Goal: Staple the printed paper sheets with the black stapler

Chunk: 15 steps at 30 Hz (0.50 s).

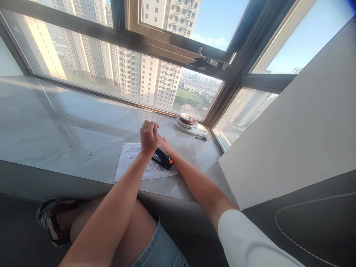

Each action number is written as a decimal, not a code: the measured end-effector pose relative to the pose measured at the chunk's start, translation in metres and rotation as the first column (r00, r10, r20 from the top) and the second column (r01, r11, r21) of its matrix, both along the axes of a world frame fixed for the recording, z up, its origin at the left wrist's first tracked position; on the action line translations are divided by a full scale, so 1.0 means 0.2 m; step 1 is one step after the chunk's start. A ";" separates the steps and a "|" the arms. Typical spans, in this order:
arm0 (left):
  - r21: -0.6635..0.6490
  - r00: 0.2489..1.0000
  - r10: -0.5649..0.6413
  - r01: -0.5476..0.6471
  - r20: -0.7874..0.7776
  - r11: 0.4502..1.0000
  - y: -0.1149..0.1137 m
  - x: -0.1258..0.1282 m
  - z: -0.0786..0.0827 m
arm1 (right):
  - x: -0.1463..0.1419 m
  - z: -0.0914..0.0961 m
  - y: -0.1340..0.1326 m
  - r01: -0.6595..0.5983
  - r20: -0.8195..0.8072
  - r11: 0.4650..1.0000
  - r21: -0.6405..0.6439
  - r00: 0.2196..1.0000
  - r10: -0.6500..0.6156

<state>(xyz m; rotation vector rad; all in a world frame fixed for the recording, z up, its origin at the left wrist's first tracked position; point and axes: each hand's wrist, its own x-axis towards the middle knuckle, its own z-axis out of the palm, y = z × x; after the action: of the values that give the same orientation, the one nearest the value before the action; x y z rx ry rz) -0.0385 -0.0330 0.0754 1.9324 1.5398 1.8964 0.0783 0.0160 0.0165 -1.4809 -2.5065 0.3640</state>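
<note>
In the head view, a pale marble window ledge (69, 129) is seen below a wide window, and a printed paper sheet (129, 159) is laid flat on it near the front edge. A black stapler (162, 158) with an orange end is set on the right part of the sheet, lying at a slant with the orange end turned toward the person.

The left hand (149, 136) is reached in from the lower left and is held over the far end of the stapler. Its fingers (151, 126) are curled together into a loose fist; whether anything is enclosed in them cannot be told. The right hand (164, 144) is brought in from the lower right, just behind and touching the left hand, with its wrist lying above the stapler. Most of it is hidden by the left hand, so it cannot be told whether its fingers are apart or together.

Farther back on the ledge, near the window corner, a round white plate (198, 130) with a smaller coloured disc on top is seen, and a small bunch of keys (202, 138) is laid just beside it.

A white sleeve (250, 241) is worn on the right arm. Denim shorts (160, 252) and a bare knee are seen below the arms, and a shoe (48, 218) is seen at the lower left.
</note>
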 end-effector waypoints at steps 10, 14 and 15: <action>0.082 0.971 0.056 -0.077 0.231 0.994 0.02 -0.13 0.02 | -0.15 -0.03 -0.03 0.048 -0.010 0.997 0.053 0.999 -0.048; 0.008 0.964 0.062 -0.066 0.260 0.998 0.03 -0.09 -0.01 | 0.06 -0.06 -0.08 0.120 0.054 0.992 0.035 0.991 -0.121; -0.038 0.965 0.053 -0.045 0.255 0.998 0.04 -0.08 -0.02 | 0.14 -0.06 -0.10 0.127 0.059 0.991 0.031 0.990 -0.128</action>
<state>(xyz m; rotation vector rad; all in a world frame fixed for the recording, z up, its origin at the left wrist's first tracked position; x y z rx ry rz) -0.0545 -0.0254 0.0708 1.5739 1.5427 2.0319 0.1054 -0.0041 0.0039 -1.6553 -2.4362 0.2658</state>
